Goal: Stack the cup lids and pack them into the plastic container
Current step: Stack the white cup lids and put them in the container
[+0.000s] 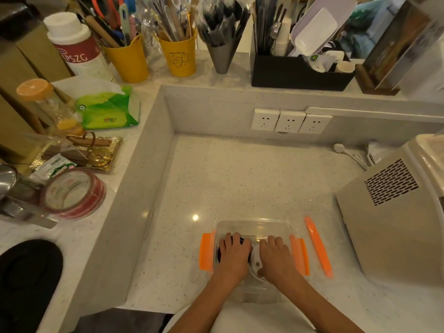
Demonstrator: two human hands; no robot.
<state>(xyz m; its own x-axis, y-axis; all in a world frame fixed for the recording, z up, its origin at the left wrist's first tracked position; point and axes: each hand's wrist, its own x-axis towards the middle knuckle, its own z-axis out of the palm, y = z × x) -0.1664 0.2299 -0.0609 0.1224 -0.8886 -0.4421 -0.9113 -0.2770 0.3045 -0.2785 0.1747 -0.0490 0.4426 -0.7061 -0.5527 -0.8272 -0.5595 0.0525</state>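
A clear plastic container (252,222) with orange side clips (206,252) stands on the speckled counter near its front edge. Inside it, on the left, is a stack of black cup lids (219,255); my left hand (234,254) lies over it with fingers curled around the stack. Right beside it is a stack of white cup lids (256,260), and my right hand (276,255) curls over that one. Both hands hide most of the lids. Both stacks sit within the container walls.
An orange strip (318,246) lies just right of the container. A beige appliance (389,212) fills the right side. Wall sockets (289,121) are at the back. The raised ledge on the left holds a tape roll (73,193), a tissue pack (109,109) and yellow utensil cups (179,56).
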